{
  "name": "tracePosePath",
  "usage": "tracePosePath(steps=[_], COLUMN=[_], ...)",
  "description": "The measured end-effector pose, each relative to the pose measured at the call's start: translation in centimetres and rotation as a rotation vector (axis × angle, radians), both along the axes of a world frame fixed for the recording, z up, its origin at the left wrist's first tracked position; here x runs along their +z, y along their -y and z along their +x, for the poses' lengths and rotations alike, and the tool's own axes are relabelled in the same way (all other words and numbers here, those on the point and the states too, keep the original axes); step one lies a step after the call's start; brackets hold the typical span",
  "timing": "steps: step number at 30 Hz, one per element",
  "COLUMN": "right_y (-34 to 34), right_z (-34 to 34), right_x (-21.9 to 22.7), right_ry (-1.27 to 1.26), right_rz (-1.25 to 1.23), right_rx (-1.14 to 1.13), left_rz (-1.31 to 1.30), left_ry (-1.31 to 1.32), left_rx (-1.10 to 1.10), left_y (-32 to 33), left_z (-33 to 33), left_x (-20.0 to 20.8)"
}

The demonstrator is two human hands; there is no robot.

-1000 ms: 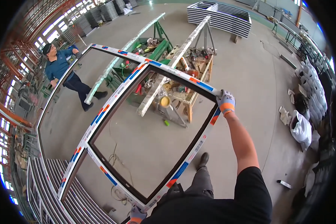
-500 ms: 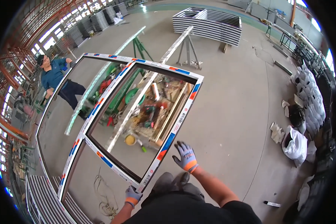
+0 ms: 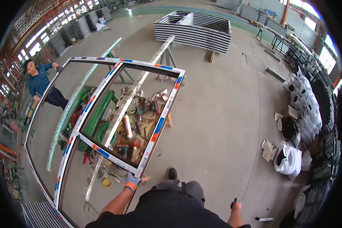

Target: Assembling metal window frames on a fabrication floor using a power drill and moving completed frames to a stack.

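A large window frame (image 3: 159, 125), white with red and blue film strips and divided by bars, lies tilted over two support rails. My left hand (image 3: 132, 181), in a grey glove with an orange cuff, is closed round its near corner; the fingertips are partly hidden. Away from the frame, my right hand (image 3: 236, 204) hangs low at my right side in a matching glove. It holds nothing that I can see, and its fingers look loosely apart. At the far left a co-worker (image 3: 41, 81) in a blue shirt has a gloved hand at the frame's outer edge.
Under the frame are a wooden tool table (image 3: 140, 114), a green stand (image 3: 98, 121) and a long rail (image 3: 135, 89). Stacked frames (image 3: 193, 34) stand beyond. White sacks (image 3: 288, 161) line the right side, near a marker-like object (image 3: 265, 219) on the floor.
My right hand has swung from beside the frame down to my right side. The frame has shifted left and lies more over the rails and tool table. My left hand keeps hold of its corner.
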State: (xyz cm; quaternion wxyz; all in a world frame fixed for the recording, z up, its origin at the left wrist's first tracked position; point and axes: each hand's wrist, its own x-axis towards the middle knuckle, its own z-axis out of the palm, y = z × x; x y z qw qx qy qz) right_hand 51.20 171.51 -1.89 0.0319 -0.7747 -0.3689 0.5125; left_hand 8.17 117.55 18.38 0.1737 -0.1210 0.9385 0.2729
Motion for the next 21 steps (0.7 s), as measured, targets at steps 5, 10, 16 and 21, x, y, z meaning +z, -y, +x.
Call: tracePosePath(steps=[5,10,16,21], right_y=[1.0,2.7,-10.1,-35.8], right_z=[2.0,3.6,-8.1,-25.9], right_x=[-0.7,-8.8,-1.3,0.4], right_ry=[-0.064,0.261,0.176,-0.023], right_rz=[-0.086,0.057,0.164,-0.027], right_rx=[0.033,1.059,1.536,0.406], left_rz=[-0.043,-0.169,-0.150,-0.192], left_ry=[0.043,0.028,0.073,-0.009], left_rx=[-0.026,-0.111,0.033,-0.045], left_y=[-11.1,-17.7,-23.6,-28.9], left_z=[-10.5,-20.9,-30.8,-37.2], left_x=[3.1,-5.3,-6.6,-7.8])
